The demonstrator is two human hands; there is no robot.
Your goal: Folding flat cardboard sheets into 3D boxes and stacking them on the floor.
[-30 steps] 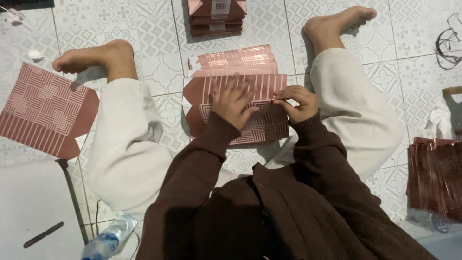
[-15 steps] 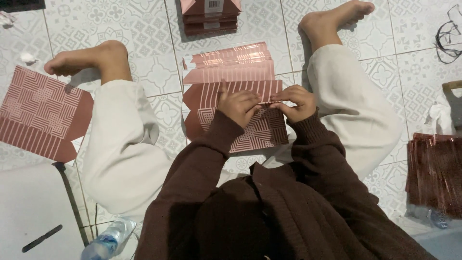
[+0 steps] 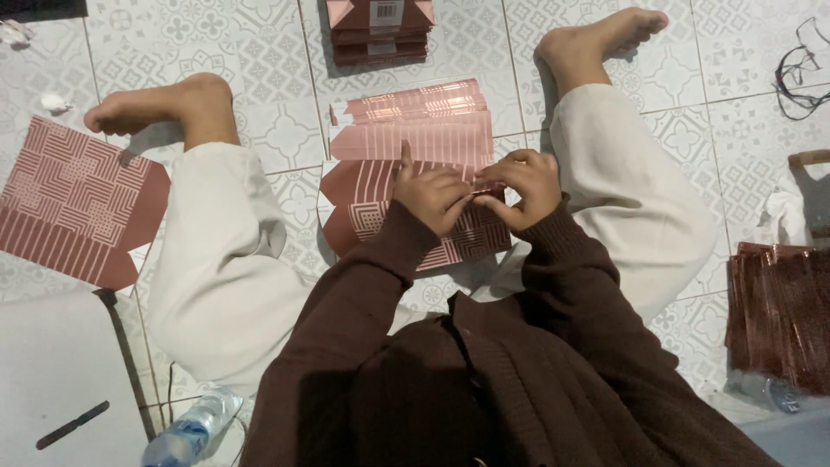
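The fingers [image 3: 462, 186] of the left hand [image 3: 430, 195] and right hand [image 3: 523, 186] meet, pinching a fold on the top edge of a flat patterned pink paper sheet [image 3: 380, 216]. It lies on the tiled floor [image 3: 259, 52] between the person's legs, long axis running left to right. One more sheet [image 3: 73, 203] lies well apart at left; a stack of sheets [image 3: 380, 30] sits ahead.
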